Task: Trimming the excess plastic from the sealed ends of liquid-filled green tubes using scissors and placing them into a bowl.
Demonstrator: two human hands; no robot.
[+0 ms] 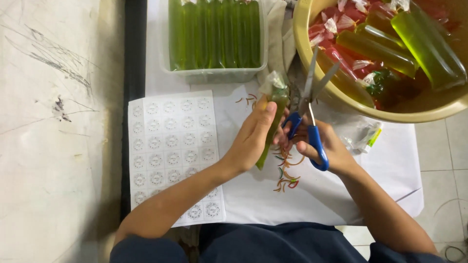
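Note:
My left hand (251,139) grips a long green ice pop in a clear plastic tube (273,124), its knotted top pointing away from me. My right hand (324,143) holds blue-handled scissors (307,104), blades open and raised just right of the tube's knotted end. Both hands hover over a white sheet of paper (341,190) strewn with small rubber bands (285,175).
A sheet of round stickers (170,146) lies to the left. A clear tub (217,74) packed with green ice pops stands at the back. A yellow basin (356,104) at the back right holds red, green and yellow ice pops. A small plastic bag (360,136) lies below it.

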